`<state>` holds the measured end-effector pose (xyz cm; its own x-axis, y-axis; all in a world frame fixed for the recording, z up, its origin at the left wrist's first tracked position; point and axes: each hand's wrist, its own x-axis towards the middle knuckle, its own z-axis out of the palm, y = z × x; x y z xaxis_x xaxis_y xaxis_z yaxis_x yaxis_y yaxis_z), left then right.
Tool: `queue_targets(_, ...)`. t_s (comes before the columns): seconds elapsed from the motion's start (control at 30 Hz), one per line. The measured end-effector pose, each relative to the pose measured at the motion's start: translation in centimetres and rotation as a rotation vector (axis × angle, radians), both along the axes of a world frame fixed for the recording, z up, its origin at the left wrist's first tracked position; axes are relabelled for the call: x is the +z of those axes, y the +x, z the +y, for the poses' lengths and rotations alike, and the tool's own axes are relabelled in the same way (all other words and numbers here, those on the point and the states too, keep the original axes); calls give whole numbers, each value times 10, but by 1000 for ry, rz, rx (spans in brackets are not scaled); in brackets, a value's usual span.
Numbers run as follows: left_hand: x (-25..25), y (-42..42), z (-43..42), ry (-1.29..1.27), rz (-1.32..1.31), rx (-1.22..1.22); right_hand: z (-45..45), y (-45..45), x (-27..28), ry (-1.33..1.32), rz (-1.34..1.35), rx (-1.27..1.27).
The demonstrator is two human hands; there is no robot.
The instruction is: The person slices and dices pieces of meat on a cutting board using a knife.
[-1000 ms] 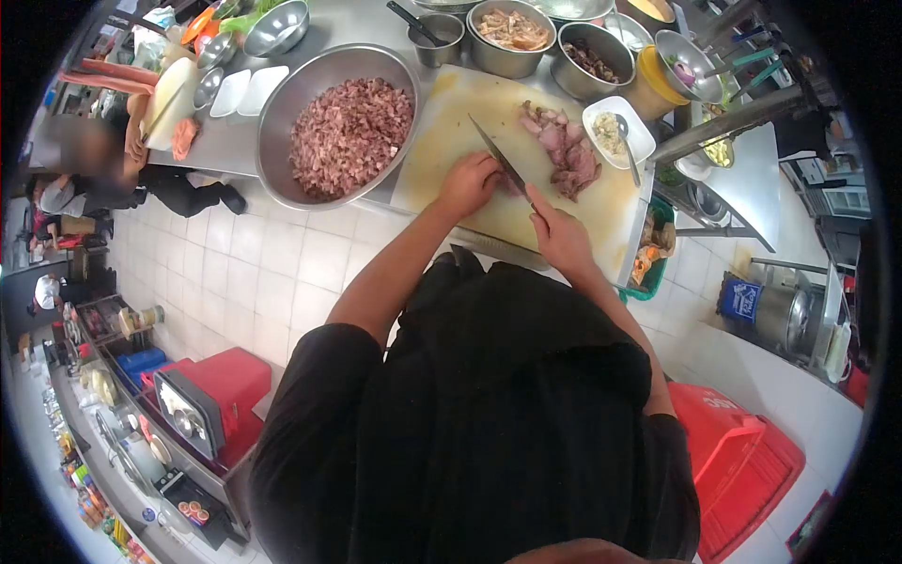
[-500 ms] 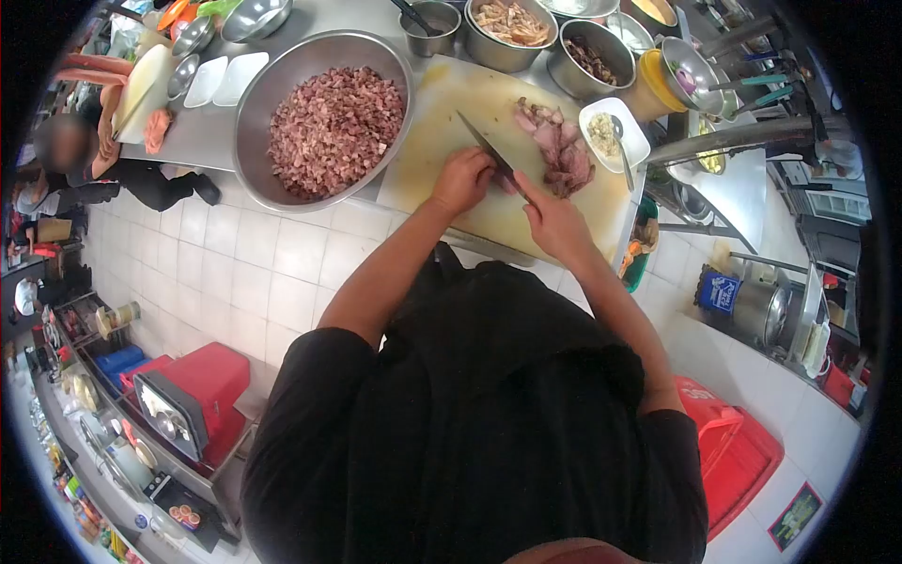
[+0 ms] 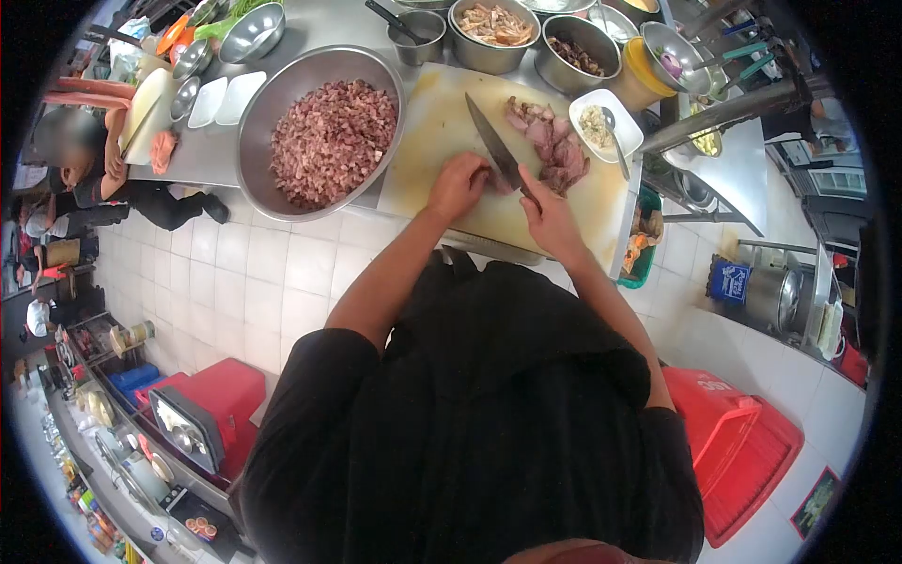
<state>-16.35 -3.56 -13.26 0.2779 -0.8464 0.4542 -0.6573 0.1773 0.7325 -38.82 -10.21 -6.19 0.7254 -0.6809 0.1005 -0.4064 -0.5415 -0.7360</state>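
Note:
My right hand [image 3: 552, 218] is closed around the handle of a kitchen knife [image 3: 490, 134], its blade pointing up and left over a pale, stained cutting board [image 3: 427, 122]. Beside the blade, my left hand [image 3: 458, 186] has its fingers curled on a small piece of meat [image 3: 495, 182], mostly hidden by them. To the right of the knife lies a pile of pinkish-brown meat pieces [image 3: 554, 150]. A large steel bowl [image 3: 252, 141] full of diced meat [image 3: 329, 141] stands left of the board.
A white dish [image 3: 631, 134] with chopped bits and a spoon sits at the board's right corner. Behind the board stand steel pots of shredded food [image 3: 495, 25] and dark pieces [image 3: 575, 56]. At far left, a person [image 3: 141, 199] works at the same counter. A green bin [image 3: 642, 273] is below right.
The knife blade has swung slightly more upright and shows more of its flat side. Both hands stay at about the same spot on the board; the whole view has shifted a little.

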Motion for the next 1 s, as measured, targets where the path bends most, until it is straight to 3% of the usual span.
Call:
queue_targets(0.2, 8, 2, 3, 16, -15, -12, 18, -2, 27, -49, 303, 23)
queue_targets(0.5, 8, 1, 5, -28, -47, 39, 17, 3, 28, -84, 322, 55)
queue_targets(0.7, 3, 4, 4, 90, -39, 31, 10, 17, 44, -61, 458, 111)
queue_targets(1.0, -9, 5, -3, 109, -26, 35, 16, 24, -14, -194, 360, 45)
